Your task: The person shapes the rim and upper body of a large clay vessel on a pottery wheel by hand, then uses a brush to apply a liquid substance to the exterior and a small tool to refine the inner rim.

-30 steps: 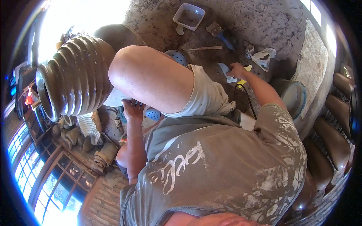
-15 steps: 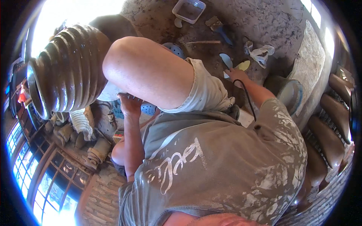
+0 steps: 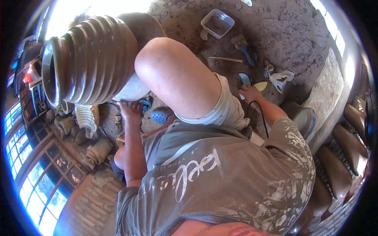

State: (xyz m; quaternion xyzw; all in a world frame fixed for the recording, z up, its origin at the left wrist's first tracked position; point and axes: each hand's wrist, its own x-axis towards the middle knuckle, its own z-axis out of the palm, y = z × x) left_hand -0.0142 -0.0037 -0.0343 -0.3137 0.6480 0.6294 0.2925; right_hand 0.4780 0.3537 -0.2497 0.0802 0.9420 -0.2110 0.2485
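A large ribbed clay vessel, brown and wet-looking, stands at the upper left, its open rim facing the left edge. Low beside its pale base, my left hand has its fingers stretched out next to a crumpled blue cloth; nothing shows in its grasp. On the right, my right hand reaches down to the ground with fingers extended. A grey-blue flat shaping rib and a yellow rib lie right at its fingertips; a small pale piece shows beside the fingers.
A clear plastic tub, a blue-handled brush, a wooden stick and a plastic bag lie on the ground ahead. A bucket stands right. Curved brown clay pieces line the right; smaller ones lie left.
The view has shifted, so the scene sits further right and lower. My left hand has moved away from the knee, toward the vessel's base. My right hand stays by the ribs.
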